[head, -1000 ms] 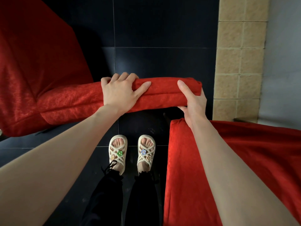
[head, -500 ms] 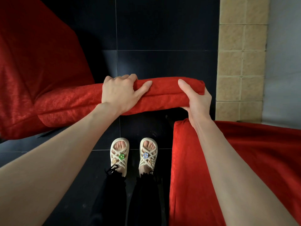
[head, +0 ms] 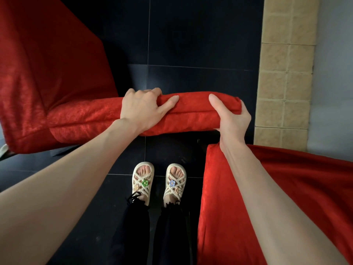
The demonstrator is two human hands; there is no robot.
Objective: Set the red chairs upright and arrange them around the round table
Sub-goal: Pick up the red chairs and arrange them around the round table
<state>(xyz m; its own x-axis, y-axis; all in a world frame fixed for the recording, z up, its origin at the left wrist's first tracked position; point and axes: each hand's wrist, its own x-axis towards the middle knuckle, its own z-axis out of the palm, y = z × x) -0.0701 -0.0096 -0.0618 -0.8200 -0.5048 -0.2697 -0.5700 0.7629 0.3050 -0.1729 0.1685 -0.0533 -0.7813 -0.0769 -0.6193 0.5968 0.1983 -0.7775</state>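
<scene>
A red fabric-covered chair (head: 53, 77) fills the left of the view, its padded top edge (head: 193, 111) running across the middle. My left hand (head: 142, 109) grips that edge from above, fingers curled over the far side. At the edge's right end my right hand (head: 232, 119) holds it, thumb on top and fingers wrapped underneath. A second red chair (head: 305, 188) lies at the lower right, under my right forearm. The round table is not in view.
The floor (head: 191, 35) is dark tile. A band of tan tiles (head: 284, 73) and a grey wall (head: 334, 73) run along the right. My feet in cream sandals (head: 158, 182) stand between the two chairs.
The gripped chair edge has shifted slightly toward me and to the right relative to the floor. Both hands keep the same hold.
</scene>
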